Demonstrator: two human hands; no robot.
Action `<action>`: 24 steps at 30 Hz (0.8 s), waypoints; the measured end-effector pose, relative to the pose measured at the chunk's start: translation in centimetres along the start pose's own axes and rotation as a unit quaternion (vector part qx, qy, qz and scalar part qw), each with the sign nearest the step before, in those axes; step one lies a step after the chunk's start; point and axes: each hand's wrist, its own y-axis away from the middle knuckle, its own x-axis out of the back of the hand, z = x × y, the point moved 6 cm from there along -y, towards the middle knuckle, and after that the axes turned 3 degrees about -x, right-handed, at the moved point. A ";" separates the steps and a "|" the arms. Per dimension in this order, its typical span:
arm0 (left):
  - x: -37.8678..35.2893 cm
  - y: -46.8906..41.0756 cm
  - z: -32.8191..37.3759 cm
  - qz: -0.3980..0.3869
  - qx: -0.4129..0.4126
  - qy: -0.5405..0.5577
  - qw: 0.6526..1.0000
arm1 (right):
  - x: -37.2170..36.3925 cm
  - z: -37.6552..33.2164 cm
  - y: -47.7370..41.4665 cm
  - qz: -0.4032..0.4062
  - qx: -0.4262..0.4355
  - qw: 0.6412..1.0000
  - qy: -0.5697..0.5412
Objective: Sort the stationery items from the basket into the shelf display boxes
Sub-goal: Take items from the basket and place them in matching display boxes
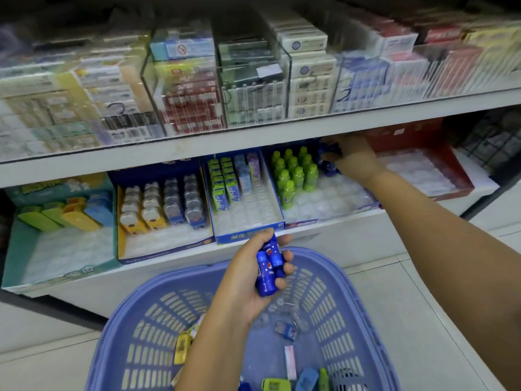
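Observation:
My left hand (pixel 253 280) hovers over the purple basket (pixel 146 303) and grips a few blue bottle-shaped items (pixel 269 270). Deep in the lower shelf, my right hand (pixel 349 155) holds a blue bottle-shaped item (pixel 327 152) at the back of the display box (pixel 332 204) that holds green bottle-shaped items (pixel 296 173). Several loose stationery pieces lie in the basket's bottom: a yellow one (pixel 181 347), a pink eraser (pixel 289 362), a blue one (pixel 307 379) and green ones (pixel 276 385).
Left of that box stand a blue box of green and blue cartons (pixel 225 182), a box of yellow and grey items (pixel 160 204) and a teal box of coloured blocks (pixel 64 213). A red box (pixel 417 165) sits on the right. The upper shelf (pixel 253 134) overhangs with clear bins.

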 end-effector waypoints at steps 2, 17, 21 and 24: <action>-0.2 -0.4 -0.3 0.005 0.006 0.000 1.000 | -0.1 -0.1 -0.3 -0.015 0.004 1.000 0.021; -0.4 -1.0 -0.8 -0.041 -0.015 -0.048 0.998 | -1.3 0.5 -2.2 -0.055 -0.021 0.998 -0.001; -0.3 -1.2 -0.9 -0.034 -0.006 -0.058 0.998 | -1.8 0.5 -3.2 -0.104 -0.040 0.994 0.022; -0.7 -1.1 -0.7 -0.017 -0.013 -0.065 0.998 | -2.0 -0.1 -3.4 -0.125 -0.031 0.989 0.070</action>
